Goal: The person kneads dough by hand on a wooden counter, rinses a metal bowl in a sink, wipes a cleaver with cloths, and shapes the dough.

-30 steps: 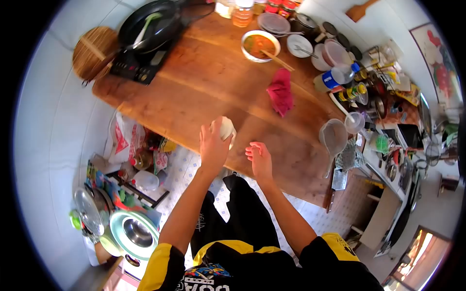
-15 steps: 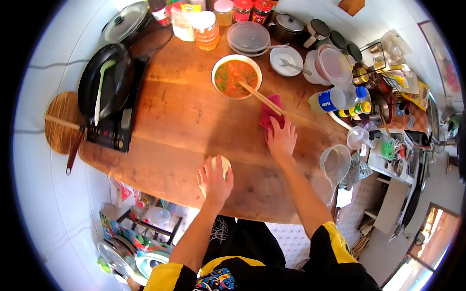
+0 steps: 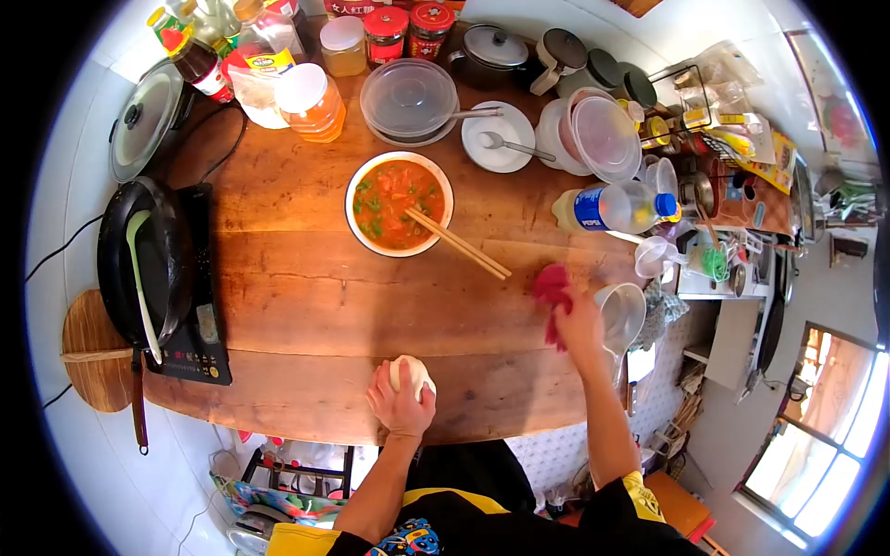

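My left hand [image 3: 400, 406] is curled over a pale, round bun [image 3: 412, 372] near the table's front edge. My right hand [image 3: 582, 332] grips a crumpled dark-red cloth [image 3: 553, 287] at the table's right side, close to a clear plastic ladle [image 3: 622, 317]. Farther back stands a white bowl of red soup [image 3: 397, 199] with green bits in it. A pair of wooden chopsticks [image 3: 464, 246] leans on its rim, with the ends lying out over the wooden table [image 3: 297, 320].
On the left a black frying pan [image 3: 139, 269] with a pale green spatula rests on an induction cooker [image 3: 211, 324]. Jars [image 3: 312, 102], a lidded plastic bowl [image 3: 408, 97], a plate with a spoon [image 3: 498, 139] and a Pepsi bottle [image 3: 616, 206] line the back and right.
My right hand has taken up the red cloth and carried it right, away from the chopsticks. My left hand stays on the bun. The view has shifted.
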The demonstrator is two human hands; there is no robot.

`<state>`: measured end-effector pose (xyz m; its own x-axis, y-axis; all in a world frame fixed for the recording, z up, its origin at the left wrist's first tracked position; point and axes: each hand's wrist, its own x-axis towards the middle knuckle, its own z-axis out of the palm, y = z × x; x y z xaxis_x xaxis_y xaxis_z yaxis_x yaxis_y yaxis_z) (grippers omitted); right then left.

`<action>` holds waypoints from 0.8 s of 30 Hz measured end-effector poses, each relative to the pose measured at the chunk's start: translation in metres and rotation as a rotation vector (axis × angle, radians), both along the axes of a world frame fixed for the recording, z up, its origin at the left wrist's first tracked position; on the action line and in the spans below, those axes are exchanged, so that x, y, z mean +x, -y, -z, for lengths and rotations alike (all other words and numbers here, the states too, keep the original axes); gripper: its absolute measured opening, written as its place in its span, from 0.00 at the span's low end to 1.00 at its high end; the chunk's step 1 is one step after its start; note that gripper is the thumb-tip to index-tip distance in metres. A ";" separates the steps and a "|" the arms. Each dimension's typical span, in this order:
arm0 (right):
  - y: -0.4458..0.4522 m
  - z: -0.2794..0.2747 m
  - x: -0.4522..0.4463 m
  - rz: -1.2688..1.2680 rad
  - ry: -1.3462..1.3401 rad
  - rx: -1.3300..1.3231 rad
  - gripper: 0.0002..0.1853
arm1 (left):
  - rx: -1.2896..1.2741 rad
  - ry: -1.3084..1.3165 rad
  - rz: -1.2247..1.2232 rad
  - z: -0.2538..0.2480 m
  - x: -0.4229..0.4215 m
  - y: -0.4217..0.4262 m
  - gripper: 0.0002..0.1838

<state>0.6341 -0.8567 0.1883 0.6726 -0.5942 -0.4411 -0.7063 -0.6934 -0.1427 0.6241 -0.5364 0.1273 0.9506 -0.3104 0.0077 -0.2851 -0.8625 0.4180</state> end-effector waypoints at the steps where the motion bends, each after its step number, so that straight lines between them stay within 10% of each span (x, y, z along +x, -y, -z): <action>1: 0.012 0.002 0.006 0.077 0.103 -0.099 0.15 | 0.008 0.005 0.008 0.001 0.000 -0.001 0.30; 5: -0.005 0.003 0.028 -0.017 0.341 -0.659 0.18 | -0.040 0.040 0.005 0.002 0.003 0.000 0.30; 12: -0.132 0.029 0.096 0.621 0.649 1.316 0.35 | -0.045 0.056 0.037 0.004 -0.003 -0.002 0.30; 24: -0.129 0.053 0.153 0.452 0.797 1.643 0.49 | -0.063 0.067 0.013 0.007 -0.004 -0.007 0.29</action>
